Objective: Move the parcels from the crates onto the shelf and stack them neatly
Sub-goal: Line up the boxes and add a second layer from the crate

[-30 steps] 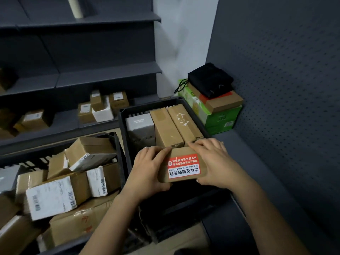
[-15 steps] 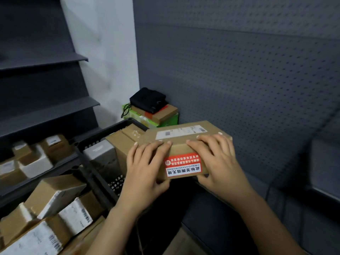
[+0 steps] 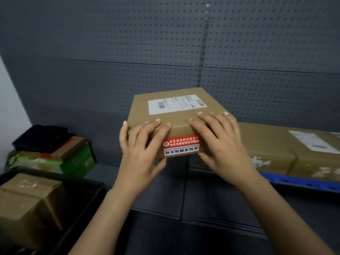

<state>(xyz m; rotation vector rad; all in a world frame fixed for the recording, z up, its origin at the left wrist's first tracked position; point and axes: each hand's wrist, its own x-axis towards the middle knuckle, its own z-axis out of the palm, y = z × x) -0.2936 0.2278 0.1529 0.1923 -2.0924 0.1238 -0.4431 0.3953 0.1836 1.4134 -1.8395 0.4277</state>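
Both hands clasp one brown parcel [image 3: 174, 116] by its near edge; the left hand [image 3: 141, 146] lays its fingers [image 3: 156, 127] over the top at the near left corner, thumb tucked beneath; the right hand [image 3: 223, 142] does likewise, its fingers [image 3: 209, 119] spread on the top and its thumb under the lower edge. Between the two sets of fingers, on the near face, sits a red-and-white sticker [image 3: 181, 145]; just beyond the fingertips, on the top, lies a white shipping label [image 3: 176, 103]; whether the parcel's underside rests on anything cannot be told. To the right of the right fingers, close beside the held parcel, a row of shelved parcels [image 3: 276, 144] lies flat above a blue shelf edge [image 3: 298, 182]. Down and left of the left fingers, a black crate [image 3: 88, 183] holds another brown box [image 3: 27, 199]; farther left of those fingers, a green carton [image 3: 77, 161] carries a black bag [image 3: 40, 137]; beyond all the fingers stands a grey pegboard wall [image 3: 110, 52].
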